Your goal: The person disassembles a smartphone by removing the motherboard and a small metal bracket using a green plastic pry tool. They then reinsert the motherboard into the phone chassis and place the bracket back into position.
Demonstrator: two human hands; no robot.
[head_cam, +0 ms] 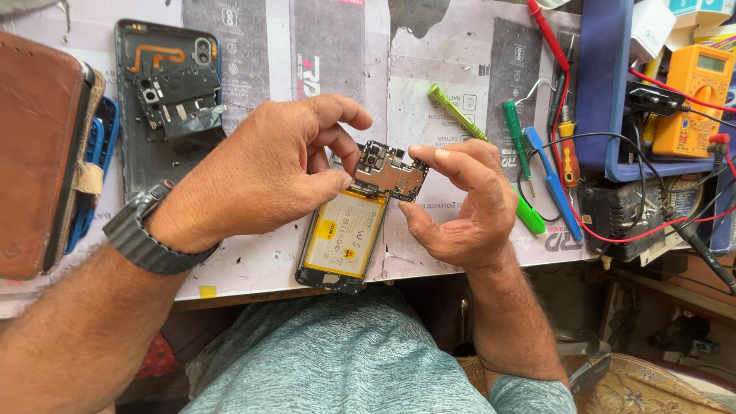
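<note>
Left to right: a dark plastic phone back cover [169, 100] lay on the tabletop [429, 92]. The left hand [261, 172] and right hand [464, 203] both pinched a small brown-and-black circuit board [387, 170], held just above an opened phone body with yellow battery [341, 238]. Green screwdrivers [479, 126] lay rightward.

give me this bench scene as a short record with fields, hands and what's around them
left hand: pinches the left edge of a small circuit board
right hand: pinches the board's right edge
board position: held above the top end of an opened phone
opened phone: lies on the worktop, yellow battery showing
back cover: lies apart at upper left, inside face up
tools: green screwdriver and blue tool right of the hands
meter: orange multimeter at far right
wrist: grey watch on the left arm
</note>
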